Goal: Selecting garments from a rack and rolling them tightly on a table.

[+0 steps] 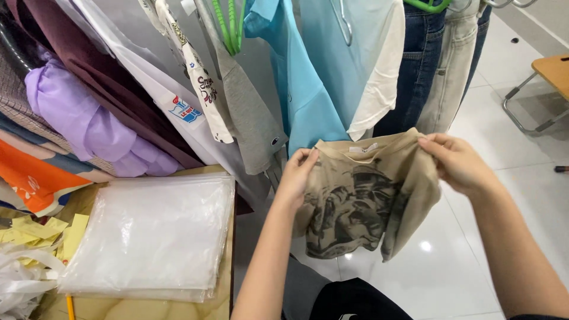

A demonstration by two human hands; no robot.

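Note:
I hold a beige T-shirt (pixel 361 195) with a dark printed picture up in front of me, folded roughly in half. My left hand (pixel 296 178) grips its left shoulder edge. My right hand (pixel 459 163) pinches the right shoulder edge. The collar with a white label faces up between my hands. The shirt's lower part hangs free above the white tiled floor.
A rack of hanging clothes (pixel 308 77) fills the top: light blue, grey, white and denim pieces on green hangers (pixel 228 26). A table at left carries a stack of clear plastic bags (pixel 148 237) and yellow paper slips (pixel 41 231). A folding stool (pixel 548 77) stands at right.

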